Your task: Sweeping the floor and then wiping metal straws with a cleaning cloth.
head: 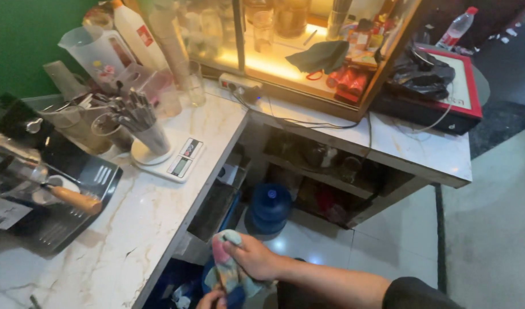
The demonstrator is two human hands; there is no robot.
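Note:
My right hand (255, 257) grips a pastel, multicoloured cloth (230, 273) just off the front edge of the marble counter (131, 240). The arm reaches in from the lower right. Only the fingers of my left hand (211, 298) show at the bottom edge, closed on the lower end of the same cloth. The cloth hangs bunched between the two hands, above a dark gap under the counter.
On the counter stand a white scale (179, 163) bearing a cup of utensils (141, 123), a coffee machine's wooden-handled portafilter (73, 198) over a black drip tray (73, 214), and a clear jug (99, 51). A blue water bottle (270, 206) sits on the floor. A lit glass case (308, 54) lies beyond.

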